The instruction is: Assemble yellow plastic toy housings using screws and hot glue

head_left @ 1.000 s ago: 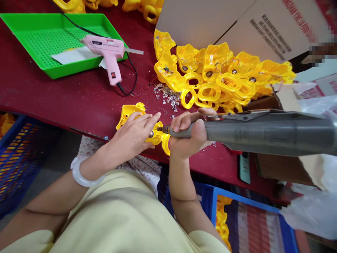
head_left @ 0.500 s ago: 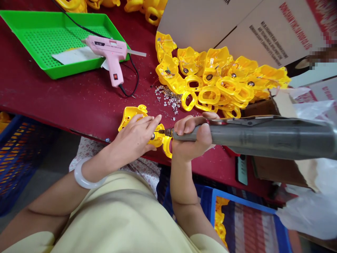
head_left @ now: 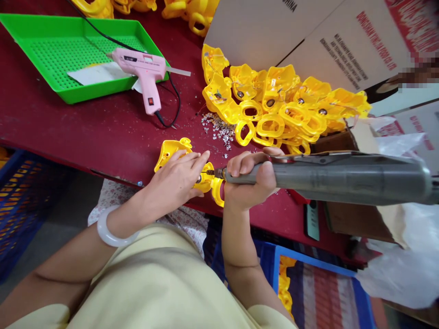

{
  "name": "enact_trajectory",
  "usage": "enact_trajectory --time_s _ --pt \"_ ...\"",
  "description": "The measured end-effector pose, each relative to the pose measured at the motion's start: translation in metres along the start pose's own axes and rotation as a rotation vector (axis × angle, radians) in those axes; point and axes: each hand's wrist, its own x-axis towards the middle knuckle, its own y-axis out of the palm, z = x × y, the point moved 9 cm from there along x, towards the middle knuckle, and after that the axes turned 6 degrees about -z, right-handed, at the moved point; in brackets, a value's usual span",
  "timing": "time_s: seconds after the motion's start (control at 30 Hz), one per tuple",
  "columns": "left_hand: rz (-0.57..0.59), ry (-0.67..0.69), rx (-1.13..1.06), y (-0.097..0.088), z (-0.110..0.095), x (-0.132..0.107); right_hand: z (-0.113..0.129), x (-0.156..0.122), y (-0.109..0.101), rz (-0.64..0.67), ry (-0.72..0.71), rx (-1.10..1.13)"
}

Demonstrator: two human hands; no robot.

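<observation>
A yellow plastic shell (head_left: 168, 151) lies near the table's front edge, with a loop-shaped end. Across its middle rests my left hand (head_left: 178, 176), fingers over the far side and thumb on the near side, holding it against the table. My right hand (head_left: 252, 176) is wrapped round a grey electric screwdriver (head_left: 325, 179), held almost level. The screwdriver's bit points left and meets the shell just beside my left fingertips. Whether a screw sits under the bit is too small to tell. Part of the shell is hidden beneath my left hand.
Small screws (head_left: 222, 132) are scattered before a heap of yellow shells (head_left: 274, 98). A pink glue gun (head_left: 147, 73) leans at a green tray (head_left: 44, 59). Large cartons (head_left: 308, 36) stand behind. Blue crates (head_left: 20, 205) flank the table below; a phone (head_left: 312, 220) lies right.
The cartons and heap at the right have shifted slightly left in view. My hands, the screwdriver and the shell keep nearly the same positions.
</observation>
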Motion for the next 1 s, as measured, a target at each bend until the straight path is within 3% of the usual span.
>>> enact_trajectory --time_s 0.37,0.73,0.9,1.0 --pt "0.013 -0.006 -0.003 0.002 0.003 0.0 0.002 -0.002 0.006 0.055 -0.019 0.09" --pt "0.041 -0.034 -0.012 0.0 0.003 0.003 -0.01 0.005 0.029 0.264 0.0 0.189" --pt "0.051 -0.032 -0.004 0.004 0.005 0.006 -0.008 0.0 0.027 0.24 0.002 0.151" --pt "-0.05 0.043 0.017 -0.018 -0.007 -0.003 0.012 0.002 0.009 0.096 -0.052 0.134"
